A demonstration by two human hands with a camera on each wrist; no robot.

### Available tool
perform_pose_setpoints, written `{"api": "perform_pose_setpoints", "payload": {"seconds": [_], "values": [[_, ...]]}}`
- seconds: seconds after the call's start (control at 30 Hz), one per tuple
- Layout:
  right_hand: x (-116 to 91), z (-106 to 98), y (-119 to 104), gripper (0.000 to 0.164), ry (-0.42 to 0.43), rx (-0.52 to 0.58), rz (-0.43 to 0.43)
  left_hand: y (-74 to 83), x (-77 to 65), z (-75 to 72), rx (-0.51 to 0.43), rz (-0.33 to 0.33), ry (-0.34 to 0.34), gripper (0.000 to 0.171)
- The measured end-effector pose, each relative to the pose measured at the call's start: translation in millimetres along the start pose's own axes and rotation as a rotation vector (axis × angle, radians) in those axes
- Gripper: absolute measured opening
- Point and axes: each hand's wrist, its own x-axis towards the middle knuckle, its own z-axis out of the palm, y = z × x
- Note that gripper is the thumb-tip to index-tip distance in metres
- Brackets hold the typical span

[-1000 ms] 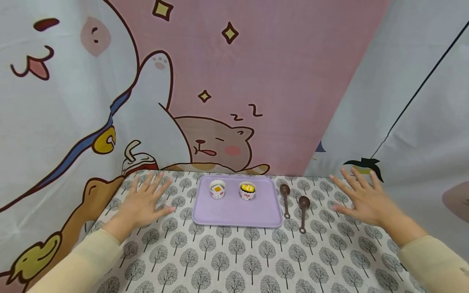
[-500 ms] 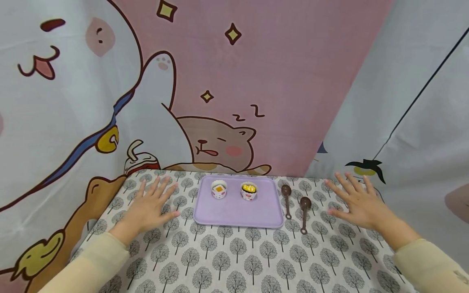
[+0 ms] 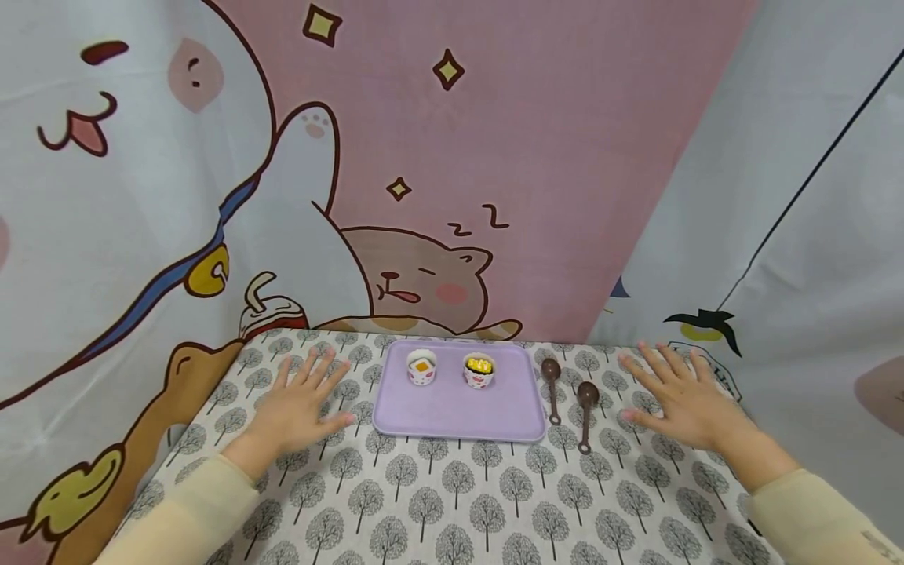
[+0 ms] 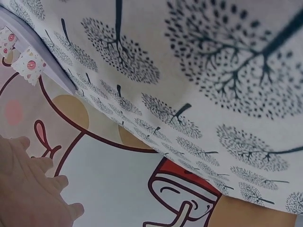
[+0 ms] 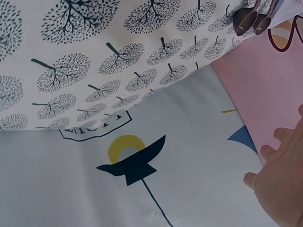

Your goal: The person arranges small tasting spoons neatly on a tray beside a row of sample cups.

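A lavender tray [image 3: 459,416] lies at the back of the table. On it stand two small printed cups: the left cup [image 3: 421,369] has a white filling with an orange square, and the right cup [image 3: 479,373] is yellow over black. To the tray's right are two brown spoons, one spoon [image 3: 552,373] nearer the tray and the other spoon [image 3: 587,396] further right. My left hand [image 3: 293,408] is spread left of the tray, holding nothing. Fingers spread too, my right hand [image 3: 681,404] is right of the spoons and holds nothing. Both wrist views show only part of each hand.
A tree-patterned cloth [image 3: 455,510] covers the table. Behind it hangs a pink curtain [image 3: 565,157] with cartoon animals, meeting the table's back edge. Pale curtain [image 3: 812,275] closes the right side, and printed curtain [image 3: 106,235] the left.
Both hands have drifted slightly inward towards the tray, fingers still spread. The head view has shifted a little. Tray, cups and spoons stay in place.
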Motion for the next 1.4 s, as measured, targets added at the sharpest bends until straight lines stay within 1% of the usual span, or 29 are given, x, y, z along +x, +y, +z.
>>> {"api": "perform_pose_setpoints", "payload": {"seconds": [0.1,0.33,0.57,0.67,0.83,1.0,1.23,1.4], "values": [[0.0,1.6,-2.9,0.093,0.000,0.010,-0.001,2.8,1.0,3.4,-0.008,-0.001,0.014,0.088],[-0.3,0.1,-13.6,0.091,-0.025,0.051,0.013,14.2,1.0,5.5,-0.007,0.008,0.012,0.086],[1.5,3.2,-21.2,0.090,-0.052,0.081,0.036,23.0,-0.3,4.0,-0.066,0.010,0.032,0.085],[2.4,3.9,-24.4,0.090,-0.064,0.127,0.048,25.2,0.7,4.3,-0.072,0.000,0.014,0.086],[5.5,6.4,-28.6,0.088,-0.083,0.161,0.064,29.1,3.8,8.3,-0.093,-0.013,-0.016,0.085],[7.3,6.0,-33.5,0.087,-0.090,0.199,0.070,33.6,5.6,10.5,-0.115,-0.019,-0.019,0.085],[10.7,7.6,-43.4,0.084,-0.108,0.253,0.079,38.3,8.4,12.5,-0.121,-0.039,-0.038,0.089],[13.4,11.7,-49.9,0.085,-0.099,0.290,0.092,41.4,12.8,13.6,-0.152,-0.062,-0.058,0.088]]}}
